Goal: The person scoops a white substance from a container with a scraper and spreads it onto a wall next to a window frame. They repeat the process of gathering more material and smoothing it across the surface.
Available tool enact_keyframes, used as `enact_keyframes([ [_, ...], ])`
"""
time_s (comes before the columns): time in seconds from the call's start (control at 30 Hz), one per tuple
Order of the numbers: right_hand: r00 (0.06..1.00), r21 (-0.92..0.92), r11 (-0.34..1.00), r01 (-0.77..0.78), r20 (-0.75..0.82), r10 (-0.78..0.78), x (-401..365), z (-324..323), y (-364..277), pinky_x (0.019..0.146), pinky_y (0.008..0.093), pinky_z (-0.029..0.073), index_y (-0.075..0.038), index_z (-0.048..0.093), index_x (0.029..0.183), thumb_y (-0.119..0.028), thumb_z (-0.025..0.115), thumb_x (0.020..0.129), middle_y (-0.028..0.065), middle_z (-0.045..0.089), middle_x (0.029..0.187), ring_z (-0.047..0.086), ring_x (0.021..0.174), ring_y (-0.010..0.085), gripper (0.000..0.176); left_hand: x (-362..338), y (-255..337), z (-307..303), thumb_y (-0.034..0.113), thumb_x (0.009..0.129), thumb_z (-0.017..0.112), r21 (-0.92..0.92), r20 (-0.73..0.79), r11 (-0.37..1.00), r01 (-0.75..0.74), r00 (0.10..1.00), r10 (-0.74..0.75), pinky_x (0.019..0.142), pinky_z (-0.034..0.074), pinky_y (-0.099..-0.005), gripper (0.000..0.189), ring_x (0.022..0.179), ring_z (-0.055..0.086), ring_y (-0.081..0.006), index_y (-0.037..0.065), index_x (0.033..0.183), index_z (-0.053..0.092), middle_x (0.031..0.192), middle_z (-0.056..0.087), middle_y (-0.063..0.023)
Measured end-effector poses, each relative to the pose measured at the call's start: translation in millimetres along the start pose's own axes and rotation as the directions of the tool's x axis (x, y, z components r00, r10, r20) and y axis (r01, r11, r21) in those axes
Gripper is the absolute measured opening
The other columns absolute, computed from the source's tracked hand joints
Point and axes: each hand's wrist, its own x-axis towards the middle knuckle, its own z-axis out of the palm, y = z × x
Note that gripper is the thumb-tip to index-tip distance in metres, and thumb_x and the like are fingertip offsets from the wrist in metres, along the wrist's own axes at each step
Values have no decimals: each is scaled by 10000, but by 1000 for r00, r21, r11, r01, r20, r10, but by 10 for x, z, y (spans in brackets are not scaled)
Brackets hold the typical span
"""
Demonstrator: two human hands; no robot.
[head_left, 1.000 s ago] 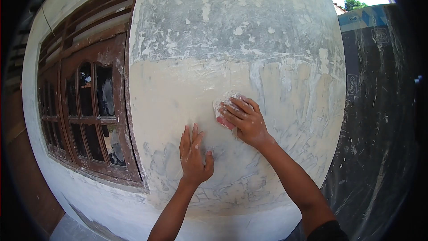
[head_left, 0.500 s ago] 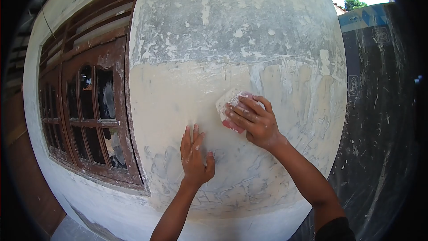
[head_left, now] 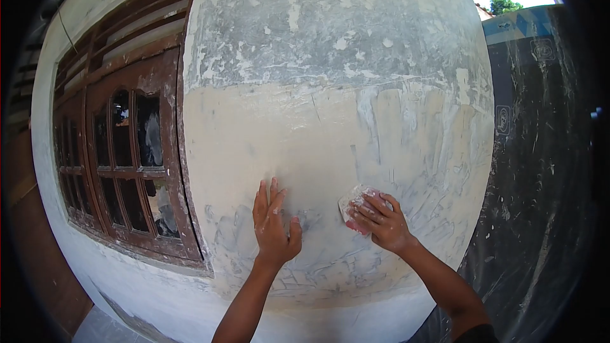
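My right hand [head_left: 389, 223] is closed on a flat pink putty spreader [head_left: 357, 202], held against the wall. White putty is smeared over the spreader and my fingers, and my hand hides part of its far side. To the left, my left hand [head_left: 273, 227] is open with fingers spread upward, at or just off the wall; whether it touches cannot be told. It holds nothing. The wall [head_left: 254, 133] carries a smooth cream coat in its middle band, with grey streaks and ridges lower down and to the right.
At left is a brown wooden window [head_left: 136, 152] with several panes and slats above. Bare grey, patchy plaster [head_left: 305, 32] covers the upper wall. A dark, scratched panel [head_left: 534, 165] with a blue top edge stands on the right, beyond the wall's corner.
My right hand has moved down and to the right with the spreader, and a thin dark vertical mark now shows above it. My left hand has barely shifted.
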Motion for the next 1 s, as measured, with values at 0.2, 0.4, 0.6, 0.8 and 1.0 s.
enact_keyframes([
  [0.2, 995, 78, 996, -37, 92, 30, -831, -141, -475, 1091, 483, 400, -201, 726, 1258, -38, 744, 754, -23, 687, 1328, 596, 1272, 221, 529, -12, -16, -5, 100, 880, 541, -40, 6, 999, -20, 1000, 20, 1187, 245, -598, 543, 1486, 313, -496, -45, 1399, 475, 1502, 473, -330],
  [0.4, 975, -33, 999, -20, -222, 12, 1181, -341, -20, 1081, 458, 391, -168, 723, 1251, 47, 697, 761, 1, 720, 1257, 605, 1242, 240, 536, 77, 108, 49, 87, 868, 543, -55, -29, 998, 27, 999, -29, 1183, 257, -597, 540, 1477, 327, -499, -49, 1388, 490, 1518, 466, -314],
  [0.6, 964, -84, 996, 22, -263, -44, 2125, -56, 507, 1130, 444, 360, -174, 717, 1260, 83, 659, 758, 10, 701, 1309, 567, 1310, 231, 567, -15, 128, -11, 150, 929, 533, -21, 19, 999, 24, 1000, -24, 1176, 266, -579, 519, 1485, 317, -484, -21, 1414, 466, 1549, 438, -288],
  [0.8, 992, -51, 998, 37, -115, -43, 1034, 20, 326, 1152, 469, 363, -191, 735, 1233, 32, 742, 731, -10, 698, 1311, 565, 1326, 217, 549, -43, 35, -114, 107, 887, 543, -38, -5, 999, 19, 1000, -19, 1181, 255, -605, 543, 1475, 330, -499, -32, 1407, 470, 1531, 458, -301],
  [1.0, 990, -78, 996, -43, 128, 53, -881, -4, -242, 1136, 527, 343, -222, 720, 1256, -75, 793, 698, -55, 679, 1354, 561, 1324, 201, 581, -61, 13, -110, 113, 894, 543, -54, 1, 999, 11, 1000, -11, 1185, 249, -600, 533, 1480, 324, -492, -39, 1400, 476, 1522, 464, -307],
])
